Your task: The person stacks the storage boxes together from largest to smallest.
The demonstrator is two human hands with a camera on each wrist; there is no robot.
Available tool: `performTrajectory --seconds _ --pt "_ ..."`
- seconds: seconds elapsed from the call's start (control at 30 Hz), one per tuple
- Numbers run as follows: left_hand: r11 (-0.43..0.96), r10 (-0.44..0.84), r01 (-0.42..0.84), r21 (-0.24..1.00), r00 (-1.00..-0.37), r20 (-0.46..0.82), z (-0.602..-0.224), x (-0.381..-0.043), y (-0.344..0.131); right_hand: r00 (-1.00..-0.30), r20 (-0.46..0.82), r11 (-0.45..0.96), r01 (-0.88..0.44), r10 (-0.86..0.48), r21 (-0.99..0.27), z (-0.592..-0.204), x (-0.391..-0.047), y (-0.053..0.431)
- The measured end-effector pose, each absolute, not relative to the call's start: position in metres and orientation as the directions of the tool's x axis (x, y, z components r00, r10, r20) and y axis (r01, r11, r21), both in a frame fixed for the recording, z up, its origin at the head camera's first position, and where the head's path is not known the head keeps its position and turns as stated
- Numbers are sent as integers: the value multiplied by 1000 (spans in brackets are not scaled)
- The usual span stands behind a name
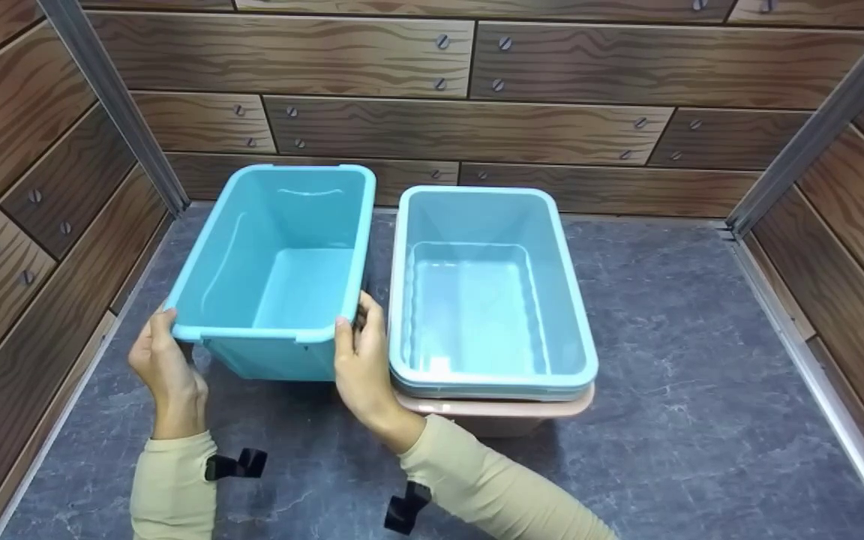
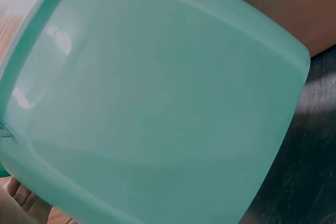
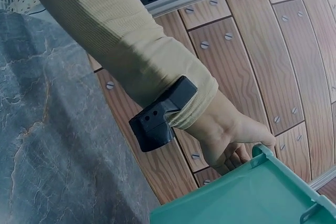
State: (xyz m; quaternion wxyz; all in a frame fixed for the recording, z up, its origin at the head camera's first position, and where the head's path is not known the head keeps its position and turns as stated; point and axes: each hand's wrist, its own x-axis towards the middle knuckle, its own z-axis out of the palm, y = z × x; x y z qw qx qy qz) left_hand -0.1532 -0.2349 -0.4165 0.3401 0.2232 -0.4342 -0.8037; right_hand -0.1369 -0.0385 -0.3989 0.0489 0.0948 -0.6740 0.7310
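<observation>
A turquoise plastic bin (image 1: 241, 332) is held by its near corners, tilted and apparently raised off the floor. My left hand (image 1: 168, 371) grips its near left corner, thumb over the rim. At the near right corner my right hand (image 1: 364, 367) holds the rim, fingers partly hidden along the outer side. The bin's outer surface (image 2: 168, 98) fills most of the left wrist view, with some fingers at lower left. Across the right wrist view, a sleeved arm reaches to the bin (image 3: 247, 198). Right of it stands a stack with a pale blue bin (image 1: 492, 381) on top.
Under the pale blue bin, a pink bin (image 1: 507, 409) shows its rim at the bottom of the stack. Grey marbled floor (image 1: 702, 360) surrounds the bins. Wood-patterned walls (image 1: 372, 127) with metal corner posts (image 1: 814, 112) enclose the back and sides.
</observation>
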Motion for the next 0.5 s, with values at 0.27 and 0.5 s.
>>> performTrajectory --seconds 0.27,0.5 --pt "-411 -740 402 819 -671 -42 -413 -150 -234 -977 200 -105 -192 -74 -976 -397 -136 -36" --pt "-416 -754 445 793 -657 -27 -409 -150 -233 -975 206 -94 -199 -82 -976 -390 -134 -34"
